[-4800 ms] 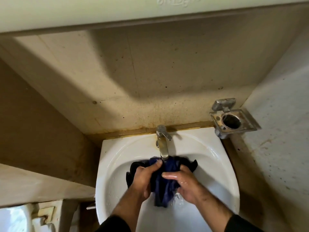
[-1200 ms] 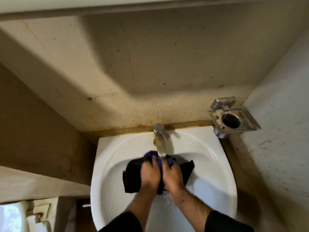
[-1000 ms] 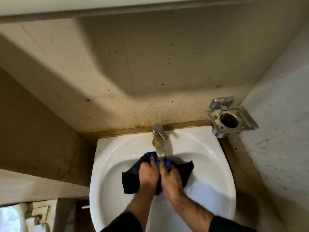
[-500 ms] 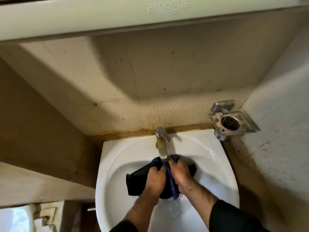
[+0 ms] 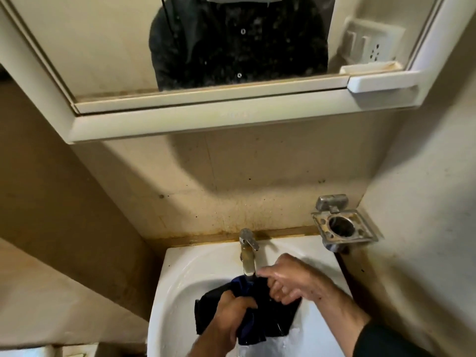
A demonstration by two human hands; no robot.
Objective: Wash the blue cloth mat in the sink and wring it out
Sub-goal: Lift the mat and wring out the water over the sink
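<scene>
2 hands: left hand (image 5: 233,314) grips mat (image 5: 268,318).

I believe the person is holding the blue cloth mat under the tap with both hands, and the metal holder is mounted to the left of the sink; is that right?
Not quite: the metal holder is mounted to the right of the sink, not the left, as the head view shows. The rest stands: the left hand and right hand hold the blue cloth mat under the tap.

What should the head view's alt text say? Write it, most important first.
Left hand grips a wet blue cloth mat in a white sink under the tap; right hand pinches the mat's top. A mirror cabinet hangs above.
</scene>
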